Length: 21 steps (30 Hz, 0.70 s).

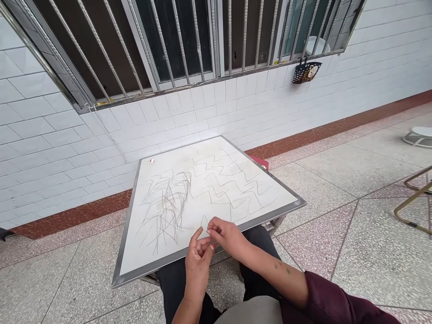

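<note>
Nearest of all, a grey top (251,311) and a maroon sleeve (329,294), with dark trouser legs (173,283) running under the table (135,265). And here are the hands, meeting right at its near edge! The right hand (227,236) comes across from the side, thumb and forefinger tips together. The left hand (199,261) is just below, forefinger raised and apart, thumb bent in toward the other fingers; whether those close on something, I cannot tell. Some small dark thing shows between the two hands, too fine to make out.

Up the white tabletop, then, to the thin dark strands: a tangled heap (165,198) on the left, criss-crossed and overlapping, and to the right of it the zigzags (248,184), spread out in loose rows. At the far left corner sits a little red-and-white object (151,161).

Beyond, a red thing (259,162) peeks out past the table's right edge. Away right on the speckled floor (324,243), a metal frame (400,209) and a white stool (421,132). Behind it all, the tiled wall (216,110), a dark basket (305,73) hanging from the barred window (178,40).
</note>
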{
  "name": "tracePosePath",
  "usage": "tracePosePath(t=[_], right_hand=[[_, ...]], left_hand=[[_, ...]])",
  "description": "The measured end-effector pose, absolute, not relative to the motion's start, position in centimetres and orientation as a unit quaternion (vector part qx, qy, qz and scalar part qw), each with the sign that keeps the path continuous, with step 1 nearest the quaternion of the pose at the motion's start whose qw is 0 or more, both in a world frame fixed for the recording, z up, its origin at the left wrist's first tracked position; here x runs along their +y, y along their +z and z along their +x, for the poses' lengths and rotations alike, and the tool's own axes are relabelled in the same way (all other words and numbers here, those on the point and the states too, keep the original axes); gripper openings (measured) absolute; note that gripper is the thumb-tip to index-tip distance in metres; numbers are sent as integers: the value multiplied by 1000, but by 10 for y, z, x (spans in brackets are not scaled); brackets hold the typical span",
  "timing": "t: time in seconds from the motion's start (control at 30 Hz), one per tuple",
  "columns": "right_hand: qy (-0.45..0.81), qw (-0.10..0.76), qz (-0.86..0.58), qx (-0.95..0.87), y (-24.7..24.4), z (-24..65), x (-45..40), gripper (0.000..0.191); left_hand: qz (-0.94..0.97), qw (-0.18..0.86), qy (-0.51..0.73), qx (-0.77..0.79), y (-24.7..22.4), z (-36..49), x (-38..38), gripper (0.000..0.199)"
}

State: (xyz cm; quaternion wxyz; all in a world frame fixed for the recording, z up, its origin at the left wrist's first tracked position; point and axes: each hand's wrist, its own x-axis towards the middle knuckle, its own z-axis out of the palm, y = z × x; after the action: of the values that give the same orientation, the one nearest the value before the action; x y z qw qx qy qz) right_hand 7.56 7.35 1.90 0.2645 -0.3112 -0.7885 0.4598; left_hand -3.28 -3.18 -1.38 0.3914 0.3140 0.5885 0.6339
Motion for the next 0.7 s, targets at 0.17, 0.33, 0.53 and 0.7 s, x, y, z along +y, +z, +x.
tracePosePath(t=[0.17, 0.33, 0.53, 0.7], right_hand=[[452, 278, -340, -777, 22, 76, 109, 8], [411, 255, -391, -784, 30, 72, 152, 11], [376, 248, -429, -783, 34, 59, 196, 13], [359, 267, -469, -761, 35, 66, 243, 13]], left_hand=[[298, 350, 613, 643, -9, -46, -37, 63], [246, 287, 633, 675, -9, -78, -46, 64], [147, 175, 666, 710, -18, -125, -60, 63], [98, 143, 671, 720, -28, -149, -74, 64]])
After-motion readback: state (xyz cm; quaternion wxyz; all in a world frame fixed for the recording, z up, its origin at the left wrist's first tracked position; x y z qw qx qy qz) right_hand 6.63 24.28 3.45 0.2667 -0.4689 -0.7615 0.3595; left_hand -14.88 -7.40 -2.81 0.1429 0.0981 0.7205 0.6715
